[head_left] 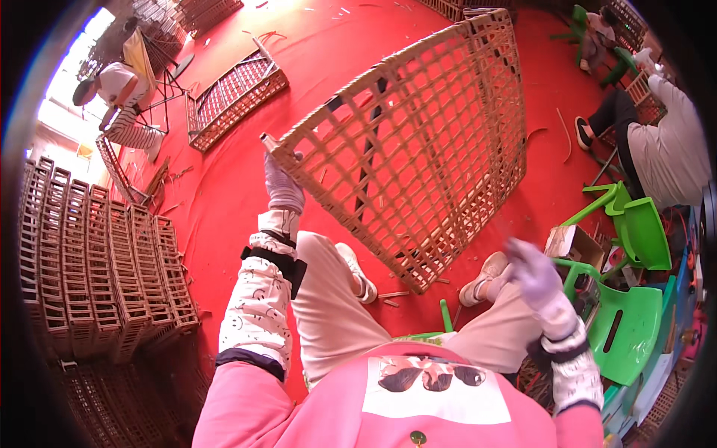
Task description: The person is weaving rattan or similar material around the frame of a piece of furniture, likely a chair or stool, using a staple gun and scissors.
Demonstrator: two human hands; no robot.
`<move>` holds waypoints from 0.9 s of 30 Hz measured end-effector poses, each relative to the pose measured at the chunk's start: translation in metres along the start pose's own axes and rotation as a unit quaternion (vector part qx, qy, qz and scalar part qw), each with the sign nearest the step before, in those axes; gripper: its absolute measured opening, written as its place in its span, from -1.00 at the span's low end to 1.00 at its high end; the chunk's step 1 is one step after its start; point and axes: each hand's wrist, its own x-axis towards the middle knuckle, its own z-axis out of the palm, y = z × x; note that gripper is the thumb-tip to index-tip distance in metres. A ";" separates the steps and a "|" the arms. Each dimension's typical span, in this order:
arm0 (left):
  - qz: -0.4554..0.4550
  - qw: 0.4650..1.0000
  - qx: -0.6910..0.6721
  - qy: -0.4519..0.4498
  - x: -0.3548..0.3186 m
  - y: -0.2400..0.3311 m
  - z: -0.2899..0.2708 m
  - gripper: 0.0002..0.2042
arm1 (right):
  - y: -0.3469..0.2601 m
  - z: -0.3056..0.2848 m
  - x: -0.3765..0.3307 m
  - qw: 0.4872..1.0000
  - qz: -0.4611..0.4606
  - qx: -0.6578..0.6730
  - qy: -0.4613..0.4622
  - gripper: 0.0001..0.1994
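A large shallow basket (pixel 418 142) of brown open lattice weave stands tilted before my legs, its lower corner close to the red floor. My left hand (pixel 284 183), in a lavender glove, is closed on the basket's near left corner, where a rod end sticks out of the rim. Apart from the basket, my right hand (pixel 536 278) hovers over my right knee in a matching glove. Its fingers are smeared by motion, so I cannot tell whether they hold anything.
Stacked lattice baskets (pixel 104 261) rise on the left, and another basket (pixel 235 97) lies beyond. Green plastic chairs (pixel 631 328) and an open cardboard box (pixel 575 246) stand at right. One person (pixel 123 93) works far left; another person (pixel 665 142) sits at right. Cane scraps litter the red floor.
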 end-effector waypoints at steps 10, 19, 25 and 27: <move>0.061 0.981 0.014 -0.184 -0.083 0.049 0.017 -0.58 | -0.121 0.130 0.069 0.990 -0.097 -0.025 -0.101 -0.57; 0.539 0.562 0.497 -0.383 -0.224 0.098 0.063 -0.25 | -0.147 0.109 0.012 0.906 0.138 0.374 -0.140 -0.81; 0.541 0.615 0.462 -0.341 -0.248 0.072 0.081 -0.32 | -0.146 0.090 -0.001 0.922 0.147 0.339 -0.118 -0.83; 0.563 0.590 0.462 -0.348 -0.244 0.072 0.083 -0.37 | -0.146 0.096 -0.012 0.910 0.148 0.378 -0.086 -0.81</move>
